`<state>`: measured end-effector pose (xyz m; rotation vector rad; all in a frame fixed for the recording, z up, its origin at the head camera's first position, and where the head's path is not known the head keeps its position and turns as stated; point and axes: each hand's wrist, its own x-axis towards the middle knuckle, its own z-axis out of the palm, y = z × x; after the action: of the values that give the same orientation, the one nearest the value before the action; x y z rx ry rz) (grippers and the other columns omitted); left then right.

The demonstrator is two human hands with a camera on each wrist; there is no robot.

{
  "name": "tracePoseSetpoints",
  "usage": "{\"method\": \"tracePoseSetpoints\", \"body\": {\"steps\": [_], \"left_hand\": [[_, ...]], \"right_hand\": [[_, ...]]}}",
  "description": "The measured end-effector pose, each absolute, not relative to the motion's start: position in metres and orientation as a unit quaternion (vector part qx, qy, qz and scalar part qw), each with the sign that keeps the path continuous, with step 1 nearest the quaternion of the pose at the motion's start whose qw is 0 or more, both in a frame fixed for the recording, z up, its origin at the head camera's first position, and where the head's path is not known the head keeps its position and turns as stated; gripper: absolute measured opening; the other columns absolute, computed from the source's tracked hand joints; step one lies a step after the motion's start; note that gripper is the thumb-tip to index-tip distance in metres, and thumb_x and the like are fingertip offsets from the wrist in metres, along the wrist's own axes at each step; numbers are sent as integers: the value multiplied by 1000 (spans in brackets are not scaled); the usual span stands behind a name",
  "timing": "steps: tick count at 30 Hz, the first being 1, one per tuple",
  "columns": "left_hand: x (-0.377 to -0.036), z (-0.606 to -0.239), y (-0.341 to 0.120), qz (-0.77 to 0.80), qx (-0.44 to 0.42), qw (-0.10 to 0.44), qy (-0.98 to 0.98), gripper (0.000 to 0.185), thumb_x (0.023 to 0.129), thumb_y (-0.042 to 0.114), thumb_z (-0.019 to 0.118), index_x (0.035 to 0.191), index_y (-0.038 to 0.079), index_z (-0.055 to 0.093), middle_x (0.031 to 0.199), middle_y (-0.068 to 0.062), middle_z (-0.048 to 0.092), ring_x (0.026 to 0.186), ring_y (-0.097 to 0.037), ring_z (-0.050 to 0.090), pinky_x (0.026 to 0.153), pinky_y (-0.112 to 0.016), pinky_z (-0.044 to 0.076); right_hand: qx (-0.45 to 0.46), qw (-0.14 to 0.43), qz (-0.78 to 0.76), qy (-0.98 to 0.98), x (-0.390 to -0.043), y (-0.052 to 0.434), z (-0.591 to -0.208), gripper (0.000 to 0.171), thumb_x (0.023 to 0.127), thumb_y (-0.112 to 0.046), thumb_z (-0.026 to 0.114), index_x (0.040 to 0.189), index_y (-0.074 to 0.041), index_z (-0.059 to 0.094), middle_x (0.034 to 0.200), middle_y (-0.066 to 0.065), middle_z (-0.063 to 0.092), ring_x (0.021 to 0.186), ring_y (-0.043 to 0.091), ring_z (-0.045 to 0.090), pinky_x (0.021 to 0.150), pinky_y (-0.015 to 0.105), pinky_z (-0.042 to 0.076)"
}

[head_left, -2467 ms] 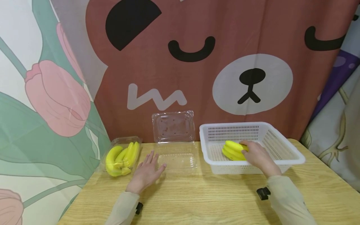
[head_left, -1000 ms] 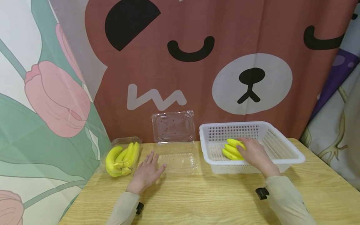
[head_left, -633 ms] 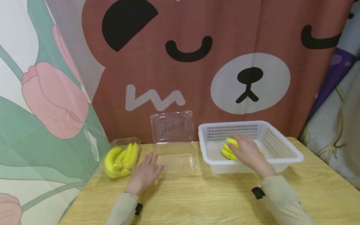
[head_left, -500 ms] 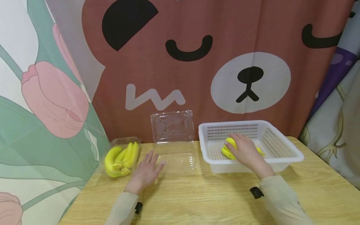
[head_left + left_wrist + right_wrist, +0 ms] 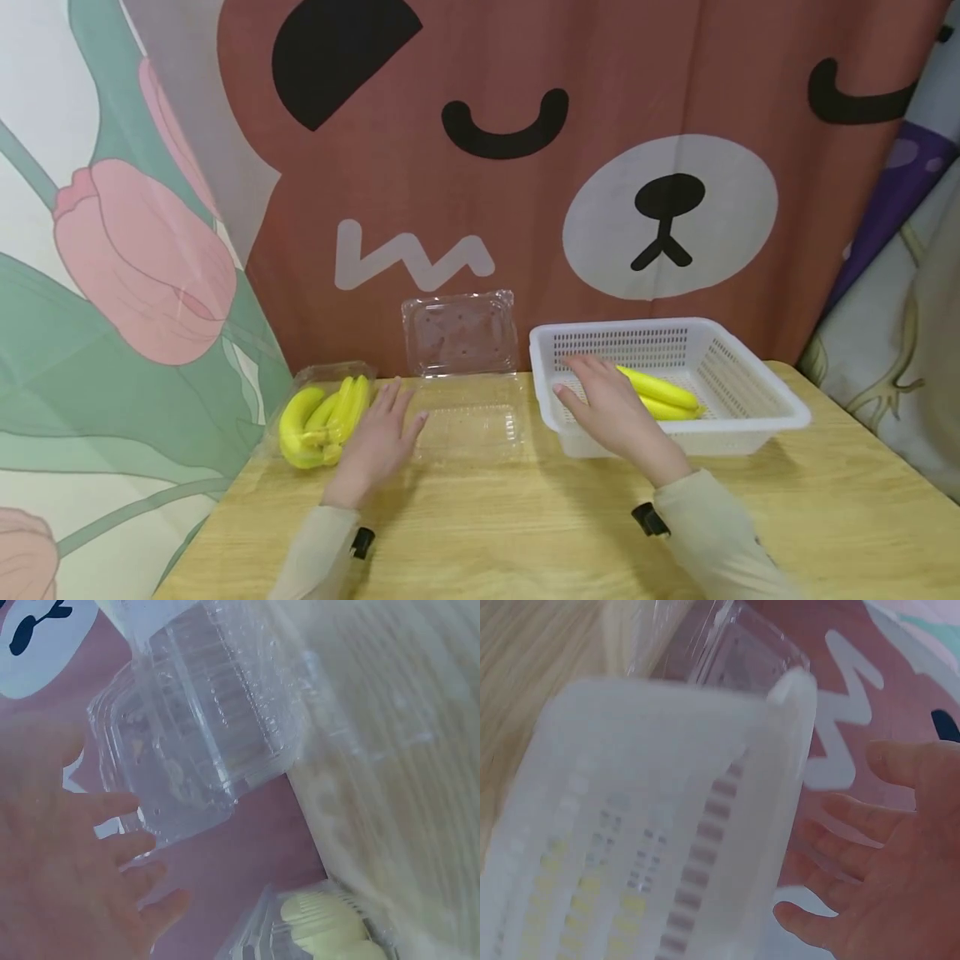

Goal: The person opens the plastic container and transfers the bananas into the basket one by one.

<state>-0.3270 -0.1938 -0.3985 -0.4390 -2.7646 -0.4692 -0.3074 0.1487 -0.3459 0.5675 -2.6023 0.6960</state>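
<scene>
My right hand [image 5: 611, 408] is over the left front side of the white slotted basket [image 5: 780, 408], fingers spread and holding nothing. To its right a bunch of yellow bananas [image 5: 660, 392] lies in the basket, partly hidden by the hand. My left hand [image 5: 378, 437], fingers extended, is between two clear plastic clamshell boxes and holds nothing. The left box [image 5: 337, 367] contains several bananas [image 5: 300, 425]. To the hand's right stands the other clamshell box [image 5: 461, 333], lid raised and nothing inside. In the right wrist view the basket [image 5: 667, 697] blurs beside the hand's loose fingers.
The wooden table [image 5: 510, 525] carries both boxes and the basket. Behind them hangs a reddish-brown curtain [image 5: 525, 233] with a bear face, close to the raised lid. A tulip-printed cloth [image 5: 142, 258] hangs along the left.
My right hand has let go of the bananas in the basket and moved left, so more of the bunch shows on its right. My left hand has shifted slightly left.
</scene>
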Motion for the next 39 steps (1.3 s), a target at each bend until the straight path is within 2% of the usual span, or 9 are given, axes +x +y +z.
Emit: {"method": "tracePoseSetpoints", "body": {"steps": [6, 14, 25, 31, 36, 39], "left_hand": [[-329, -388, -205, -162, -145, 179, -960, 65, 104, 42, 46, 152, 1, 33, 158, -22, 22, 146, -39, 15, 114, -55, 21], [-333, -380, -231, -173, -105, 180, -963, 67, 105, 51, 36, 153, 4, 31, 158, -21, 22, 146, -41, 13, 111, -63, 20], [-331, -371, -283, -221, -28, 204, -953, 64, 105, 44, 38, 149, -2, 35, 155, -28, 24, 143, -50, 13, 107, -70, 13], [-328, -375, -306, -253, 34, 181, -950, 63, 105, 43, 38, 148, -3, 33, 151, -30, 26, 141, -52, 11, 102, -77, 8], [-327, -383, -324, -279, 81, 182, -939, 60, 104, 36, 39, 146, -6, 31, 147, -32, 28, 137, -51, 19, 100, -77, 12], [-326, -387, -335, -308, 102, 163, -932, 58, 104, 32, 38, 146, -7, 29, 147, -33, 27, 137, -50, 20, 100, -76, 13]], "right_hand": [[234, 194, 241, -922, -306, 118, -346, 47, 100, -31, 57, 138, -2, 53, 141, 17, 50, 132, 40, 41, 108, 58, 30], [257, 162, 261, -916, -306, 79, -353, 49, 101, -33, 55, 140, -4, 51, 145, 15, 47, 134, 35, 40, 109, 54, 30], [265, 139, 294, -908, -313, 29, -361, 49, 101, -36, 54, 143, -9, 49, 145, 9, 47, 137, 31, 38, 111, 51, 29], [284, 103, 369, -879, -316, 7, -370, 50, 101, -36, 53, 144, -12, 48, 148, 11, 44, 138, 31, 37, 111, 51, 30], [288, 85, 403, -864, -318, -9, -373, 50, 101, -36, 54, 144, -12, 48, 149, 11, 43, 138, 30, 37, 111, 50, 30], [290, 66, 423, -856, -318, -19, -375, 49, 101, -35, 54, 143, -12, 49, 149, 9, 44, 137, 29, 38, 111, 48, 31]]}}
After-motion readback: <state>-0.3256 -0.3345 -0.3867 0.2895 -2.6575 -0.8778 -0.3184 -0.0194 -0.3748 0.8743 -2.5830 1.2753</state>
